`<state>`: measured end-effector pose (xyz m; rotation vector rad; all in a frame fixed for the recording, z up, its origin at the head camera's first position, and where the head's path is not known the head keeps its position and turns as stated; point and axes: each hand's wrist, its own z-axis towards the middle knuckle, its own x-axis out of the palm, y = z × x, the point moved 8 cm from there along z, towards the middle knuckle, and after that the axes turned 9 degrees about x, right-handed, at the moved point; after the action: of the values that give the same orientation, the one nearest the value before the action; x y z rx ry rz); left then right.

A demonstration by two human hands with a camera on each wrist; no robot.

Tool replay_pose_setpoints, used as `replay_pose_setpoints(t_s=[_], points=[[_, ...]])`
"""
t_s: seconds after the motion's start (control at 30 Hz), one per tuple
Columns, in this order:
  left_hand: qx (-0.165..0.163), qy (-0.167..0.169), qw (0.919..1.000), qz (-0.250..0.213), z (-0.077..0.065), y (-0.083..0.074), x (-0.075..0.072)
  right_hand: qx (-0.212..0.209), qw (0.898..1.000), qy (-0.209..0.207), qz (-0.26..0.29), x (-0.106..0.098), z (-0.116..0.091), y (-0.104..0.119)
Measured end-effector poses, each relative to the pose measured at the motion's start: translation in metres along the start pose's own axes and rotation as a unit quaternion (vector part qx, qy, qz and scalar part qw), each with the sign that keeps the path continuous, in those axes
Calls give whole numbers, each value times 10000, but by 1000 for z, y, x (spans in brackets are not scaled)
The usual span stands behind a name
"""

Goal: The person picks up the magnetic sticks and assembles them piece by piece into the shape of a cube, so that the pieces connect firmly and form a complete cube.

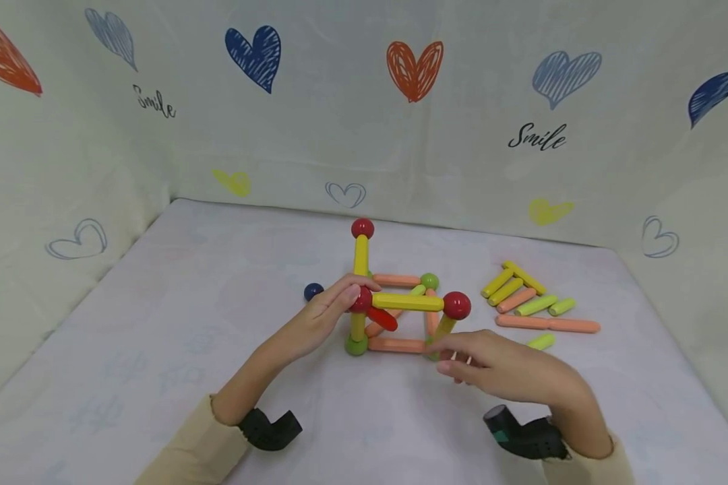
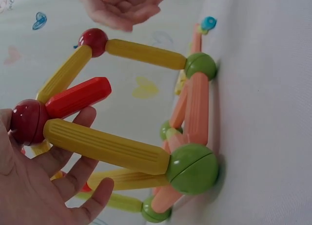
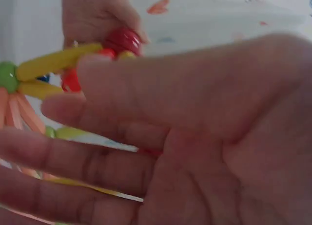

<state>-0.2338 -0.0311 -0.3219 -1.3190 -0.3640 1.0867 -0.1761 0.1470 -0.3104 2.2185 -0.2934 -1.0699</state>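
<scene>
Plainly, the left hand (image 1: 317, 319) pinches a red ball (image 1: 362, 301); the right hand (image 1: 494, 362) has its fingers (image 3: 97, 161) spread.

Head view: light even, muted. Small highlight atop the frame's (image 1: 408, 302) red ball (image 1: 457, 306) suggests overhead source; shadows on tabletop (image 1: 158, 357) faint, soft-edged. Orange heart (image 1: 12, 66) far left of frame looks stretched. Left wrist view: frame mostly crisp; green ball (image 2: 192, 169) glints, soft shadow beneath it; backdrop (image 2: 131, 81) behind frame hazy, washed out. Right wrist view: dim, soft throughout; right grip (image 3: 204, 122), in front of frame, blurred and in shade; backdrop behind paler.
</scene>
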Motion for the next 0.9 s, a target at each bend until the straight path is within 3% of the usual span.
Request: replay_pose_setpoints(t_s=[0.1,0.2,0.33,0.43,0.63,0.9], points=[[37,7,10000,42,0,-1,0,-126,9997,-6,193,-20,-10,-25],[33,6,10000,33,0,-2,0,113,9958,-891,192,-46,-9,-57],[14,3,10000,3,1,-1,0,885,9662,-2422,-31,-72,4,-95],[10,12,10000,-35,0,-1,0,1250,9446,-3032,-91,-78,17,-115],[-52,-1,9999,-123,0,1,0,1126,9304,-3465,-413,-75,35,-131],[-72,-4,9999,-140,0,0,1,1474,9325,-3240,-612,-67,44,-146]])
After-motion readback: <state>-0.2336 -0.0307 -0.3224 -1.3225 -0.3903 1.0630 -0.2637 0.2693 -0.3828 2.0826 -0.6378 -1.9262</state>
